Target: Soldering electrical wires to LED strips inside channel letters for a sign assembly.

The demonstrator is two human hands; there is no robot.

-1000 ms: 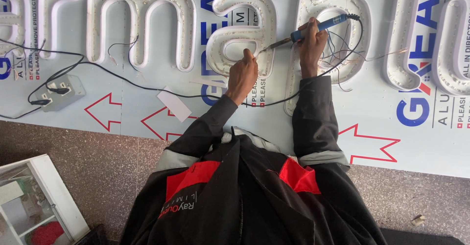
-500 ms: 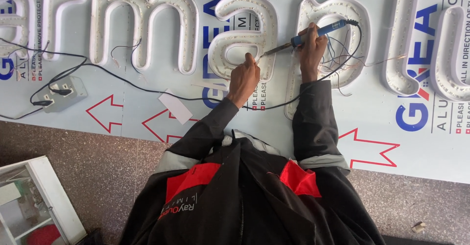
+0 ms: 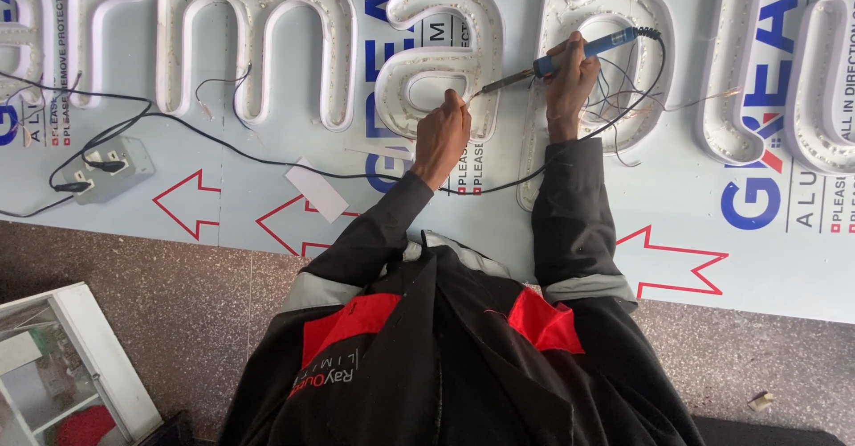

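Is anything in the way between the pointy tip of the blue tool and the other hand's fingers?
Nothing visible. The soldering iron in the right hand points its tip straight at the left hand over the white letter.

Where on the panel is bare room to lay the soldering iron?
Bare panel lies right of the right hand, between the wired letter and the next letter. Around the loose wires and black cable it is crowded. The left hand rests on another letter.

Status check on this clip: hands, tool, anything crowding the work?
Right hand grips blue soldering iron, tip at white channel letter. Left hand pinches something there, too small to tell. Loose wires beside right hand.
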